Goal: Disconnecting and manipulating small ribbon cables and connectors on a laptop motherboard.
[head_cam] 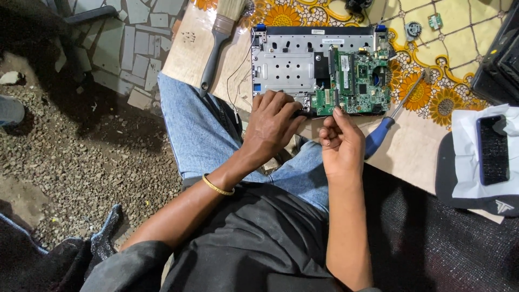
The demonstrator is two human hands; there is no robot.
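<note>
Nearest, the person's lap: blue jeans (194, 130) and a dark shirt, with a gold bangle (217, 187) on the left wrist. Left hand (273, 121): palm down, fingers loosely spread, fingertips resting on the near edge of the opened laptop base (284, 67); nothing is clasped in it. Right hand (340, 141): fingers curled in, thumb and forefinger pinched together at the near edge of the green circuit board (359, 81); whether anything small sits in the pinch cannot be told. Just right of that hand, a blue-handled screwdriver (381, 135) lies slantwise on the pale table top (411, 157), its shaft pointing away toward a flowered yellow cloth (432, 92). The laptop base lies flat on the table, just beyond both hands, its silver metal frame on the left and the green board seated in its right half. Left of the base, a grey-handled paintbrush (216, 46) lies on the table, bristles away. Far right, a dark phone (493, 148) rests on white paper. Further off on the cloth, a small round fan (413, 28) and a small green board piece (435, 21).
</note>
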